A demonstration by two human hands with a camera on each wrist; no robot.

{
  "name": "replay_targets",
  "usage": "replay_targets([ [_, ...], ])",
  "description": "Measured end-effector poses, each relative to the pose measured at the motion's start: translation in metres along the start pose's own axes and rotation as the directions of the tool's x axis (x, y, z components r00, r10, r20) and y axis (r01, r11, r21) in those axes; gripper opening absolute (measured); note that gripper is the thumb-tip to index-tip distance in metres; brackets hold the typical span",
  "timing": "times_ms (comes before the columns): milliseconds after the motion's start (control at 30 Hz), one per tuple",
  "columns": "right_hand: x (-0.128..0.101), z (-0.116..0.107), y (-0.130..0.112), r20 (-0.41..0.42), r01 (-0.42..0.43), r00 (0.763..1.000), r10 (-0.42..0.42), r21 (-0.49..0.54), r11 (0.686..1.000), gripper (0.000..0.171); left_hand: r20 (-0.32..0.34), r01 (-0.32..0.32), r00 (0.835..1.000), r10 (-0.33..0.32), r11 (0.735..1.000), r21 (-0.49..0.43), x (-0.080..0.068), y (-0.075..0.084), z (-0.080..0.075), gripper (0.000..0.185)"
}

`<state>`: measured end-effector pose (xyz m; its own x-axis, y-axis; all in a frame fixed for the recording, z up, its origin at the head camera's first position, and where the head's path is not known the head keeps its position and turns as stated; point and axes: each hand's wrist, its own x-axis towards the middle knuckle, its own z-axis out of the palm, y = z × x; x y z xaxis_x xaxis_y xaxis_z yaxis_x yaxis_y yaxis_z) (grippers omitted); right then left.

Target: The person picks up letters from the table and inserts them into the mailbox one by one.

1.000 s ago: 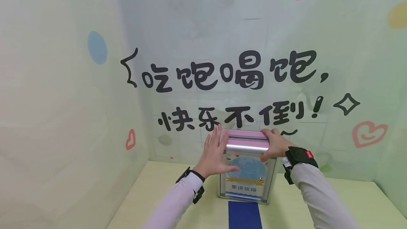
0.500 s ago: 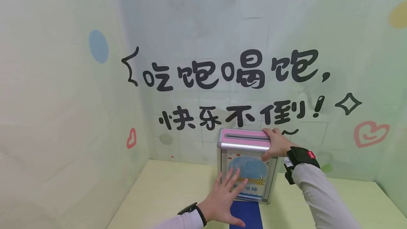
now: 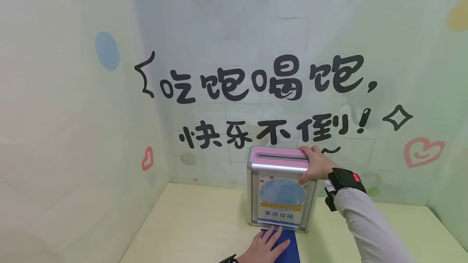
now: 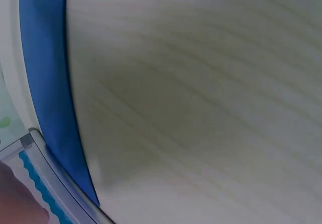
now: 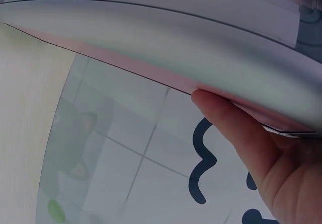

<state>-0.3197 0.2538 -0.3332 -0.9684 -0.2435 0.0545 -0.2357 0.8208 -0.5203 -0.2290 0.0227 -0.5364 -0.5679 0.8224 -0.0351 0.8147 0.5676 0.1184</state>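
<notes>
A box with silver metal edges and a pink top with a dark slot (image 3: 279, 157) stands upright on the pale table. Its front panel bears a printed sheet with a blue disc (image 3: 281, 192), a yellow banner and Chinese characters. My right hand (image 3: 316, 166) grips the top right corner, fingers over the top and thumb on the front. In the right wrist view, a digit of that hand (image 5: 266, 168) lies against the pink top. A flat blue strip (image 3: 291, 246) extends from the box's front base towards me. Fingers spread, my left hand (image 3: 260, 251) is over this strip; contact is unclear.
Behind the box rises a pale wall (image 3: 204, 7) with black Chinese lettering, hearts and coloured dots. Another pale wall (image 3: 66, 141) borders the light wooden table (image 3: 190, 218) on the left. The box stands near the table's back edge.
My left hand has left the box's top left corner and come down and towards me, over the blue strip. My right hand keeps its grip. The box stays in place.
</notes>
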Motion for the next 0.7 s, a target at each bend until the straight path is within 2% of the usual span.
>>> replay_targets([
  [100,0.0,0.001,0.0,0.003,-0.002,1.0,0.002,0.009,1.0,0.102,0.091,0.0,0.996,0.008,0.996,-0.089,0.002,0.004,0.005,0.065],
  [200,0.0,0.001,0.0,0.002,-0.005,1.0,0.005,0.016,1.0,0.103,0.146,-0.051,0.987,0.064,0.994,-0.095,0.006,0.009,0.006,0.063],
  [300,-0.001,-0.001,0.0,0.008,-0.013,1.0,0.012,0.014,1.0,0.103,0.16,-0.172,0.972,0.17,0.985,-0.006,0.012,0.015,0.003,0.064],
  [367,-0.002,-0.002,0.0,0.013,-0.014,1.0,0.014,0.013,1.0,0.103,0.176,-0.253,0.954,0.242,0.967,0.042,0.015,0.018,0.0,0.064],
  [433,-0.002,-0.002,-0.001,0.016,-0.013,1.0,0.013,0.009,1.0,0.103,0.206,-0.305,0.934,0.291,0.951,0.04,0.02,0.021,-0.004,0.063],
  [500,-0.001,-0.002,-0.002,0.017,-0.01,1.0,0.01,0.009,1.0,0.102,0.258,-0.319,0.914,0.313,0.948,-0.019,0.025,0.023,-0.009,0.062],
  [567,0.0,-0.003,-0.002,0.018,-0.01,1.0,0.01,0.012,1.0,0.102,0.327,-0.292,0.892,0.312,0.95,-0.112,0.029,0.025,-0.013,0.059],
  [633,0.001,-0.003,-0.002,0.022,-0.015,1.0,0.015,0.013,1.0,0.101,0.379,-0.268,0.872,0.311,0.95,-0.162,0.033,0.026,-0.016,0.057],
  [700,0.001,-0.002,-0.001,0.024,-0.018,1.0,0.018,0.012,1.0,0.101,0.393,-0.273,0.863,0.317,0.948,-0.164,0.034,0.027,-0.016,0.054],
])
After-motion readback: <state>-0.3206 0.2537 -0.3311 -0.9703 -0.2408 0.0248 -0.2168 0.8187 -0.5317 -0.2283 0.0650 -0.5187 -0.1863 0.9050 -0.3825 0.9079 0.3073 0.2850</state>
